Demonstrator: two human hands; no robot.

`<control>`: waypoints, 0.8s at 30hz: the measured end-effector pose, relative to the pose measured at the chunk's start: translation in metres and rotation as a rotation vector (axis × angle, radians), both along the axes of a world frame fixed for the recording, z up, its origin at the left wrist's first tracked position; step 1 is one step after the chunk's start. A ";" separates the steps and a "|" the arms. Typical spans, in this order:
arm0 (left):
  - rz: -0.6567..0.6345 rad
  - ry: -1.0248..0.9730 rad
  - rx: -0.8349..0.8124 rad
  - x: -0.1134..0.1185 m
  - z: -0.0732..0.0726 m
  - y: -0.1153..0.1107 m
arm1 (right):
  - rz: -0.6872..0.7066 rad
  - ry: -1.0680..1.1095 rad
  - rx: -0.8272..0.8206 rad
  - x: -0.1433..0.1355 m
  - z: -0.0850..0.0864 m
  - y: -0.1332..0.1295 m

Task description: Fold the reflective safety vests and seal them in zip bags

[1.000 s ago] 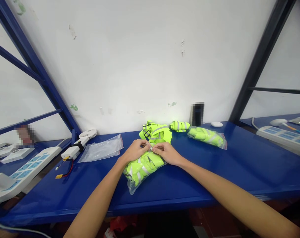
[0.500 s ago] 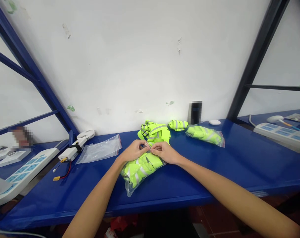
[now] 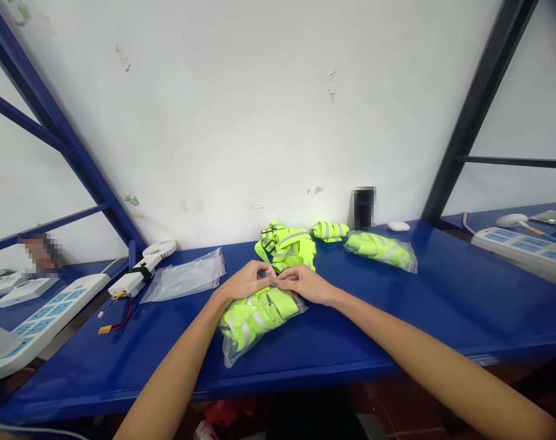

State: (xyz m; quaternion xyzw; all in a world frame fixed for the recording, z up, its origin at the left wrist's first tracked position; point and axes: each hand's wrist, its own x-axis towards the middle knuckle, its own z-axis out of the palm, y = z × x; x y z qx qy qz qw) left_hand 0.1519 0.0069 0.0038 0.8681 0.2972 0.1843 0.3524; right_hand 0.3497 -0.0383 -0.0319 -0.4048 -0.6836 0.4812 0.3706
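A clear zip-lock bag [image 3: 234,355] lies near the front of the blue table, with a folded neon-yellow reflective vest [image 3: 254,321] inside, grey stripes showing. My left hand [image 3: 249,280] pinches the bag's far edge between thumb and fingers. Close beside it, my right hand [image 3: 303,284] pinches the same edge, the fingertips of both hands almost meeting. Part of the edge is hidden under the fingers. Just behind my hands sits a loose heap of yellow reflective straps [image 3: 289,244] with black buckles.
Flat empty zip-lock bags [image 3: 186,278] lie to the left, by a white handheld fan [image 3: 158,250] and a wired battery pack [image 3: 129,284]. At the back are a rolled yellow bundle [image 3: 330,231], another filled bag [image 3: 381,249], a dark phone-like object [image 3: 363,209] and a white case [image 3: 397,226].
The filled bag has turned slightly, its near-left end shifting a little left and down. Both hands stay pinched on its far edge and have barely moved.
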 end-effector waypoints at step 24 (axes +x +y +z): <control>-0.051 0.009 -0.112 -0.001 -0.005 0.004 | -0.008 -0.039 -0.062 0.000 0.002 -0.001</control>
